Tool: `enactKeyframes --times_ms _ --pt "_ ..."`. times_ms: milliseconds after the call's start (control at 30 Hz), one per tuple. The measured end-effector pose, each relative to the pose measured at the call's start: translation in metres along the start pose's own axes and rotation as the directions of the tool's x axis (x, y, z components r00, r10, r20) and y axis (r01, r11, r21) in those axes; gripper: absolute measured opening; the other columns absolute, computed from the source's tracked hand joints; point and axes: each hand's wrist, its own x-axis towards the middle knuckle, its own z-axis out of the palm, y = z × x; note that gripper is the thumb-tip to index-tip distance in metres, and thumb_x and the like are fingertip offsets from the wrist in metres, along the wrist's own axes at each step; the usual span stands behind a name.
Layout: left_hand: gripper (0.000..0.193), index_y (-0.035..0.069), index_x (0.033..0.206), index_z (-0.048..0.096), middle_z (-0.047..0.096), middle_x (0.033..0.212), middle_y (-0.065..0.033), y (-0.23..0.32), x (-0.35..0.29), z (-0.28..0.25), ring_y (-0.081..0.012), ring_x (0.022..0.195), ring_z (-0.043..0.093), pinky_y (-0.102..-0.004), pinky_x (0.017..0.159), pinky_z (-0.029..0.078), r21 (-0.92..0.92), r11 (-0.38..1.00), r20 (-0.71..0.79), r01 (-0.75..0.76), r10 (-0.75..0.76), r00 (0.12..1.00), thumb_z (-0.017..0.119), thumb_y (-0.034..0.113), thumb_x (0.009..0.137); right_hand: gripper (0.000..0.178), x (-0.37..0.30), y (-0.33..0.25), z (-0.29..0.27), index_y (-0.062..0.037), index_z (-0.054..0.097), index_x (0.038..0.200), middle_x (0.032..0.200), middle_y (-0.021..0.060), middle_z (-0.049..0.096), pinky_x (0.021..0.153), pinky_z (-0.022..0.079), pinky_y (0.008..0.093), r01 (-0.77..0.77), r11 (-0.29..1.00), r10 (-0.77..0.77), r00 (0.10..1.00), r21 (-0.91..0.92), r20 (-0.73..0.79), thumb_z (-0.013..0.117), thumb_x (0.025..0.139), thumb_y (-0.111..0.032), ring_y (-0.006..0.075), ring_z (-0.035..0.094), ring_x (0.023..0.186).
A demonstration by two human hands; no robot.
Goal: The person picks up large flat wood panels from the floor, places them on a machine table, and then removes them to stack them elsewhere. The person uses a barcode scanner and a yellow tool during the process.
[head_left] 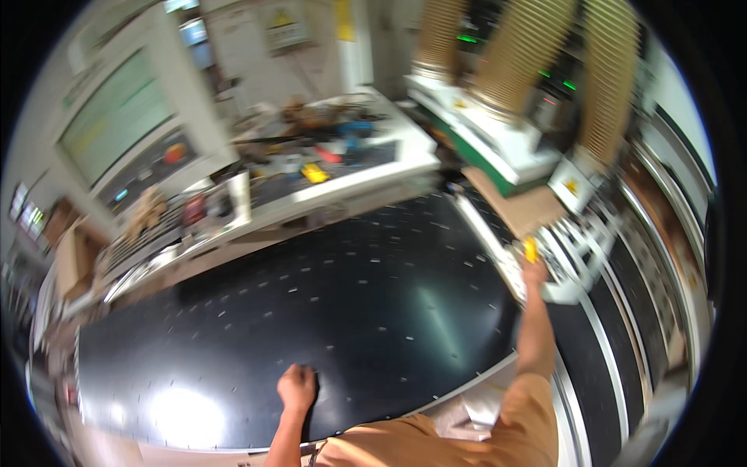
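My left hand (297, 387) rests as a closed fist on the near part of a large black tabletop (257, 327), and nothing shows in it. My right arm reaches forward past the tabletop's right edge. The fingers of my right hand (534, 271) are closed around a small yellow handheld object (531, 249), whose kind is too blurred to tell. That hand is over the left side of a white slatted piece (580, 245), beside a brown board (517, 204).
A machine head (490, 136) with thick ribbed hoses (523, 58) stands at the far right. Dark machine rails (603, 342) run along the right. Beyond the tabletop is a cluttered white bench (342, 187). A control cabinet with a screen (117, 117) and a cardboard box (76, 261) are at left.
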Motion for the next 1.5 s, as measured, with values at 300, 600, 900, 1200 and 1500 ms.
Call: enactKeyframes --times_ms 300,600,900,1200,1500 --pt "0.028 0.002 0.076 0.057 0.063 0.075 -0.0173 0.001 -0.002 -0.003 -0.0394 0.072 0.064 -0.0474 0.066 0.052 -0.094 0.994 0.013 0.061 -0.061 0.998 0.063 0.026 0.089 0.059 0.017 0.01 0.009 0.0044 0.061 0.11 0.107 0.0267 0.066 0.084 0.051 0.049 -0.1 0.994 0.105 0.986 -0.046 0.128 0.063 0.086 -0.05 0.0416 0.065 0.094" --pt "0.029 0.002 0.076 0.056 0.063 0.075 -0.0177 0.002 -0.003 -0.005 -0.0396 0.072 0.064 -0.0476 0.065 0.052 -0.1 0.992 0.032 0.081 -0.078 0.996 0.062 0.027 0.089 0.06 0.008 -0.004 -0.004 0.0057 0.057 0.113 0.103 0.0261 0.068 0.078 0.055 0.0456 -0.078 0.992 0.087 0.991 -0.097 0.098 0.062 0.089 -0.049 0.0394 0.069 0.087" --pt "0.029 0.002 0.075 0.056 0.063 0.074 -0.0181 0.0 -0.003 -0.004 -0.04 0.07 0.064 -0.0478 0.064 0.052 -0.104 0.992 0.026 0.071 -0.069 0.997 0.063 0.027 0.089 0.059 0.009 -0.003 -0.003 0.0053 0.058 0.113 0.103 0.026 0.068 0.078 0.054 0.0444 -0.085 0.994 0.092 0.99 -0.07 0.111 0.061 0.089 -0.048 0.0387 0.069 0.086" --pt "0.029 0.002 0.074 0.055 0.062 0.073 -0.0185 0.001 -0.003 -0.002 -0.0402 0.07 0.063 -0.0484 0.063 0.051 -0.092 0.994 -0.003 0.054 -0.054 0.999 0.064 0.027 0.088 0.059 0.008 -0.004 -0.005 0.0051 0.059 0.113 0.104 0.0259 0.068 0.081 0.053 0.0452 -0.086 0.989 0.096 0.991 -0.117 0.09 0.061 0.088 -0.049 0.0388 0.069 0.089" --pt "0.03 0.0 0.066 0.052 0.056 0.064 -0.0211 -0.002 0.0 0.005 -0.0427 0.061 0.055 -0.0499 0.057 0.043 -0.065 0.998 -0.03 -0.006 0.004 1.0 0.065 0.018 0.087 0.051 0.009 0.003 0.02 -0.0061 0.069 0.096 0.094 0.0157 0.07 0.077 0.053 0.0456 -0.068 0.998 0.068 0.998 -0.007 0.005 0.071 0.076 -0.052 0.0352 0.067 0.088"
